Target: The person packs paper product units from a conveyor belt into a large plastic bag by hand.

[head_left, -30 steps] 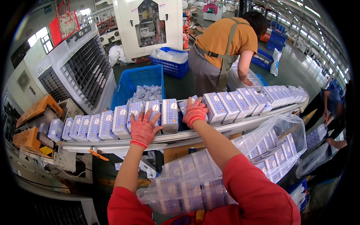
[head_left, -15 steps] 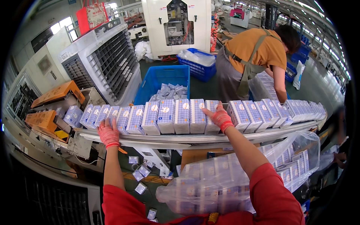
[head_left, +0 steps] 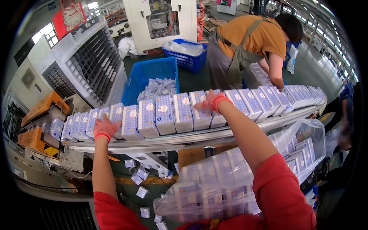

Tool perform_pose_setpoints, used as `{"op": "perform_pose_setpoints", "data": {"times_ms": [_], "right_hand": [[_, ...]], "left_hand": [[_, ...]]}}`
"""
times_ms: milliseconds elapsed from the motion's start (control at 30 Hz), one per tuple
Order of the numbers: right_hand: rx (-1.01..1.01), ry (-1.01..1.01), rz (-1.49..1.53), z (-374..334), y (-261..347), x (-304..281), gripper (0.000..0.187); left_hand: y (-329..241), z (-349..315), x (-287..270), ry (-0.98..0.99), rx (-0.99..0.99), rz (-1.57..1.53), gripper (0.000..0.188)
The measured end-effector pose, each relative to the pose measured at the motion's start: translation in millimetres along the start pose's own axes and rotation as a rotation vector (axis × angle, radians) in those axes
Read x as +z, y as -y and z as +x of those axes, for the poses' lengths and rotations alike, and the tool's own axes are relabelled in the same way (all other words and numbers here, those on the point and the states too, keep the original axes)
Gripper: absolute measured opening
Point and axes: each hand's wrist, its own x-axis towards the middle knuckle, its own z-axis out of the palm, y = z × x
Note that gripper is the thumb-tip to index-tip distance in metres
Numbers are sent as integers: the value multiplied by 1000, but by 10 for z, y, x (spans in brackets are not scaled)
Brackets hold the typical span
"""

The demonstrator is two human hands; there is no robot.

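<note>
Change over the last 1 second: the dark gap that stood between the hands has gone, and the upright lilac-and-white checked packs in clear film (head_left: 165,117) now show no clear break across that stretch. They stand side by side in a long curved row on the narrow metal-edged table (head_left: 184,141), some leaning slightly.

Left hand in its thin red mesh glove (head_left: 106,127): shifted well to the left along the row, now against the near faces of the packs. Fingers spread; the grip is open, closed around nothing visible.

Right hand in a matching red mesh glove (head_left: 211,102): lies across 2 or so packs near the middle of the row, fingers outstretched; grip looks open too. Far-side contact hidden.

Judgement: with the gap shut and the hands wider apart, the packs between them seem closed up into 1 run, so the lining-up here looks largely done. Slight leaning suggests a hard push could tip a pack.

Nearby: a large clear plastic bag filled with packs (head_left: 230,184) below the table's near edge; small loose packs on the floor (head_left: 142,191); a blue plastic crate of small packs (head_left: 134,84) beyond the row.
</note>
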Motion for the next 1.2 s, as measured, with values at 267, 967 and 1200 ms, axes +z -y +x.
{"op": "perform_pose_setpoints", "data": {"times_ms": [267, 967, 1200], "right_hand": [[166, -77, 86, 48, 42, 14, 100], [-154, -381, 283, -197, -529, 25, 66], [-327, -705, 456, -773, -676, -529, 68]], "left_hand": [[-220, -72, -218, 74, 58, -173, 98], [-648, -421, 82, -305, 342, -560, 71], [-262, -704, -806, -420, 646, -1239, 69]]}}
